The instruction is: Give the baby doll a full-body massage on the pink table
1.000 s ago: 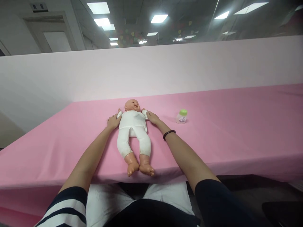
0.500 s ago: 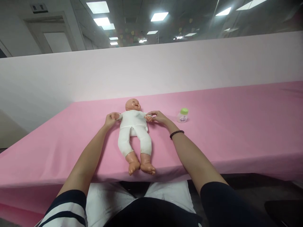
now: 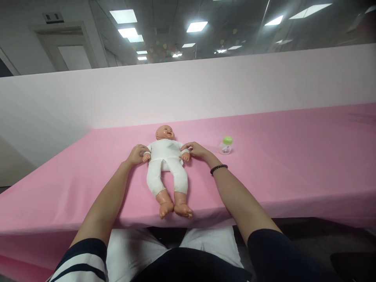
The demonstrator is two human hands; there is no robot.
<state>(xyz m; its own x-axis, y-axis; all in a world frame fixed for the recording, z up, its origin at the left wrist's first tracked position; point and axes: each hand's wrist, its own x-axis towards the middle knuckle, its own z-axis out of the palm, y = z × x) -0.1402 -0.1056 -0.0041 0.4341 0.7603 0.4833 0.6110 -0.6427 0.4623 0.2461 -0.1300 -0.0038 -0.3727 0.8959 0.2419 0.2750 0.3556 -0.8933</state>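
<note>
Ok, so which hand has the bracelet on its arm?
The right hand: a dark beaded bracelet circles its wrist. The left hand has a bare wrist with nothing on it.

My left hand (image 3: 136, 154) and right hand (image 3: 198, 149) grip the white-suited baby doll (image 3: 165, 168) by its cuffs on the pink tablecloth (image 3: 264, 184) (a green-capped bottle (image 3: 225, 145) stands near my right hand).
</note>
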